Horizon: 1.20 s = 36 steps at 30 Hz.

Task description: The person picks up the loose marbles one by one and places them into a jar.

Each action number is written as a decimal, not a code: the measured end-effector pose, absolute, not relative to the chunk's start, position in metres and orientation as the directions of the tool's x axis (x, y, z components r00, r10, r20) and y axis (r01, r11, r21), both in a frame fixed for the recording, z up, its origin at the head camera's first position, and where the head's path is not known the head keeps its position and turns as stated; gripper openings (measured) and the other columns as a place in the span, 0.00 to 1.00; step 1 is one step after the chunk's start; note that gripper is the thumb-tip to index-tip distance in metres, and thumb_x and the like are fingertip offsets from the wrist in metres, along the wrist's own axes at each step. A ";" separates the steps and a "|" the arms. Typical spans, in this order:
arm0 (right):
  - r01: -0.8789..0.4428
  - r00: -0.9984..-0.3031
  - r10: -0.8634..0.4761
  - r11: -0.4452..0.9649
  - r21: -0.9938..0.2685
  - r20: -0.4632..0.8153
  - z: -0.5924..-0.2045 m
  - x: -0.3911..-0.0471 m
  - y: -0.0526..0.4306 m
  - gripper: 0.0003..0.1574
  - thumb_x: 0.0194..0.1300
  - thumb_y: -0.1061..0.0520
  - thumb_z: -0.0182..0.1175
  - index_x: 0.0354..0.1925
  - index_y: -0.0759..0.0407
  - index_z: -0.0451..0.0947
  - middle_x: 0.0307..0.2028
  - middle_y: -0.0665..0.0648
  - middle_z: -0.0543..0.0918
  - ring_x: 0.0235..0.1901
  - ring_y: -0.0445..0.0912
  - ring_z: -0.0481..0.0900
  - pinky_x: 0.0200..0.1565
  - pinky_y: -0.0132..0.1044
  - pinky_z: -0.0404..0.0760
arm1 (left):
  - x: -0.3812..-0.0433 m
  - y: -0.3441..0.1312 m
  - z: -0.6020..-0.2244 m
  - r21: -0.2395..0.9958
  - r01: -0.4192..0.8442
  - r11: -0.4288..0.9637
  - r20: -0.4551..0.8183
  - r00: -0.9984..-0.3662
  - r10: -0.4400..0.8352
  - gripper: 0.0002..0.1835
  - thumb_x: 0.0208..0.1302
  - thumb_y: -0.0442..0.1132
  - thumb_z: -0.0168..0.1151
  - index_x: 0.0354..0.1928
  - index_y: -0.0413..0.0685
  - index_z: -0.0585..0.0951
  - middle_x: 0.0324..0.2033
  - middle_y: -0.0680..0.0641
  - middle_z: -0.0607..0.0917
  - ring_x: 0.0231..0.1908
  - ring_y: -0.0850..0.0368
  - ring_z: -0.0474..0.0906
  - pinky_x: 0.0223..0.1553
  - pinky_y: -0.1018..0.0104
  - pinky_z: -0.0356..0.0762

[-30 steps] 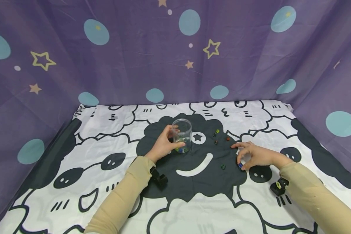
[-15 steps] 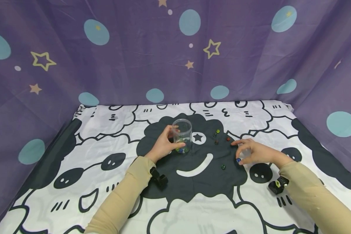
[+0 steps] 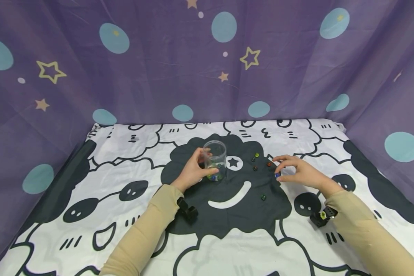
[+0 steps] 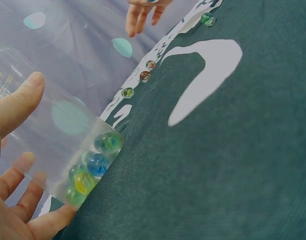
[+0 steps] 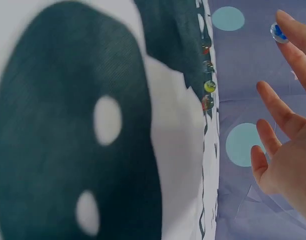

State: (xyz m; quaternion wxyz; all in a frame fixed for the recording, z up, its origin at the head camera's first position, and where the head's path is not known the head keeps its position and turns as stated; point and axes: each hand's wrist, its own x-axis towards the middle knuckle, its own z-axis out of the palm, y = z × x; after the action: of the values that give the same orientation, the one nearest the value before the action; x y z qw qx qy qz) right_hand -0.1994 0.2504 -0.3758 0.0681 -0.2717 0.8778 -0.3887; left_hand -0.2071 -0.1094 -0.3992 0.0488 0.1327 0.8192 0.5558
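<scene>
A clear jar point(image 3: 215, 153) stands upright on the dark patch of the cloth, and my left hand point(image 3: 192, 170) grips it round the side. Several glass marbles point(image 4: 95, 167), green, yellow and blue, lie at its bottom. My right hand point(image 3: 301, 172) pinches a clear marble with a blue core point(image 5: 279, 33) between thumb and index finger, raised over the cloth; its other fingers are spread. Left of this hand, loose marbles lie on the cloth: a yellow-green marble point(image 3: 257, 155), a red marble point(image 3: 269, 163), a brown-red marble point(image 3: 255, 168) and a dark one.
A green marble point(image 3: 263, 197) lies apart, nearer the front. The black-and-white cartoon cloth point(image 3: 234, 253) covers the table. Behind it hangs a purple curtain point(image 3: 179, 76) with stars and blue dots, which also closes off both sides.
My right hand has lifted the blue marble off the cloth and carried it up, back and slightly left. The left hand and jar have stayed put.
</scene>
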 end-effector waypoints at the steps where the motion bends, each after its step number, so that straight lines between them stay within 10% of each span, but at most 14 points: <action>1: -0.427 -0.845 -0.524 0.546 -0.721 0.103 -0.375 -0.200 0.250 0.09 0.55 0.58 0.69 0.36 0.58 0.82 0.60 0.67 0.71 0.62 0.65 0.63 0.59 0.67 0.63 | -0.207 -0.109 -0.399 0.924 0.162 0.345 0.067 -0.960 0.271 0.37 0.56 0.38 0.70 0.65 0.46 0.63 0.58 0.45 0.72 0.61 0.46 0.69 0.54 0.49 0.75; 36: -0.323 -0.894 -0.426 0.397 -0.859 0.139 -0.343 -0.220 0.197 0.16 0.61 0.60 0.64 0.44 0.71 0.78 0.62 0.63 0.69 0.67 0.56 0.58 0.67 0.65 0.51 | -0.210 -0.109 -0.403 0.924 0.150 0.352 0.059 -0.965 0.257 0.37 0.54 0.39 0.72 0.64 0.47 0.65 0.58 0.46 0.73 0.60 0.46 0.70 0.57 0.49 0.73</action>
State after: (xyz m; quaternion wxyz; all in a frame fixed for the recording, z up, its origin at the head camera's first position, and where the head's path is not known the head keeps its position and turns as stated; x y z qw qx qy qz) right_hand -0.2197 0.1967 -0.3430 0.0513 -0.2244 0.8342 -0.5010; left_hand -0.2101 -0.1093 -0.4029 0.0479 0.1240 0.8208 0.5555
